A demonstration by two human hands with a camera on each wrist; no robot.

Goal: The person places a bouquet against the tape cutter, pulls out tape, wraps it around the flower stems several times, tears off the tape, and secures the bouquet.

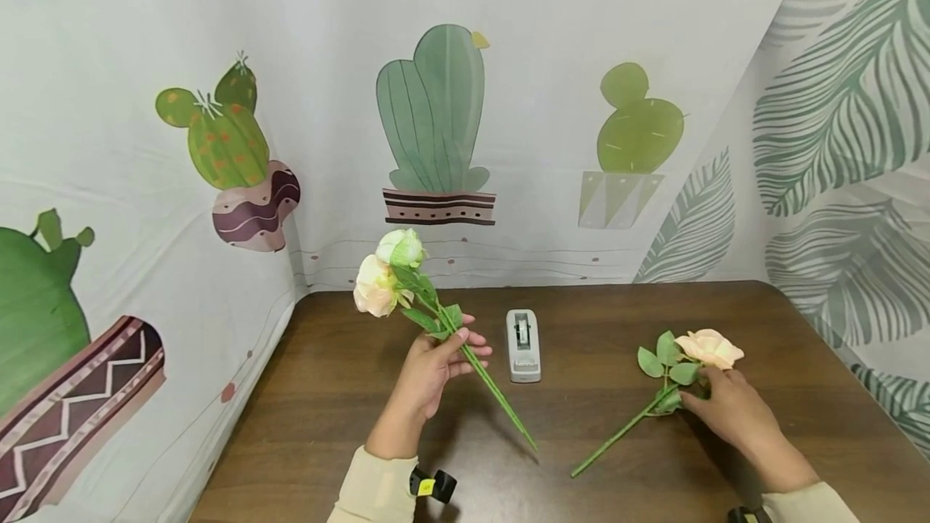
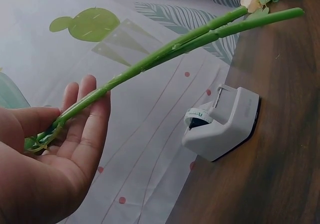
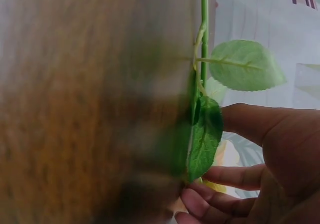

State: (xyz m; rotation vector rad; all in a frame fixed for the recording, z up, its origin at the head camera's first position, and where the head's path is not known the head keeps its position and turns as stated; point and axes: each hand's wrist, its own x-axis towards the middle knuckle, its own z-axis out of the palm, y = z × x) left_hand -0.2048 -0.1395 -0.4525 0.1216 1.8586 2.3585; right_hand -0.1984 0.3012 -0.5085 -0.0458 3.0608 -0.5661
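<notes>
My left hand (image 1: 436, 366) holds two artificial flowers by their green stems (image 2: 155, 58), pinching them between thumb and fingers above the table. At their upper end are a peach rose (image 1: 376, 286) and a pale green-white bloom (image 1: 401, 248). A third artificial flower, a peach rose (image 1: 709, 348) with green leaves (image 3: 206, 136), lies on the table at the right. Around it, just below the bloom, is my right hand (image 1: 734, 410). Its thumb and fingers stand apart on either side of the leaves in the right wrist view; a leaf partly hides the fingertips' contact.
A white tape dispenser (image 1: 524, 345) stands on the brown wooden table (image 1: 349, 394), between the two hands and towards the back. Behind the table hangs a cloth (image 1: 538, 103) printed with cacti and leaves. A black wrist strap (image 1: 433, 485) is on the left wrist.
</notes>
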